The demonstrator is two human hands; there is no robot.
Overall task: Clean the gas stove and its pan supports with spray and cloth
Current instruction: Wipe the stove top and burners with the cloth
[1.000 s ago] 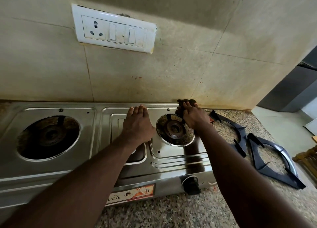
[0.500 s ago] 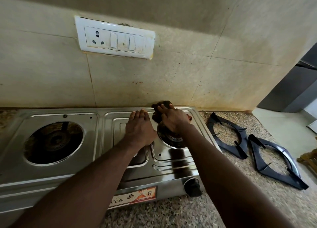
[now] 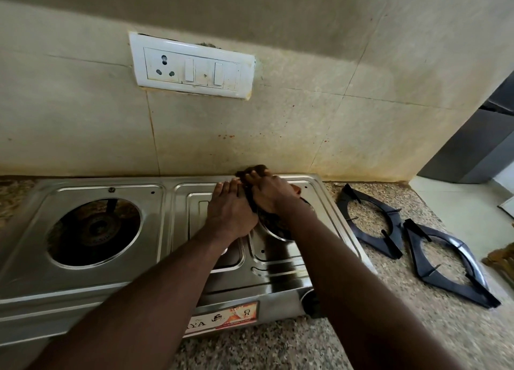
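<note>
Pressing flat on the stove (image 3: pixel 83 278), the left grip (image 3: pixel 230 211) is released — right grip (image 3: pixel 271 193) grasps dark cloth (image 3: pixel 257 169).

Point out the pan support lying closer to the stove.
The back pan support, right beside the stove; the front pan support lies farther right, away from it.
</note>
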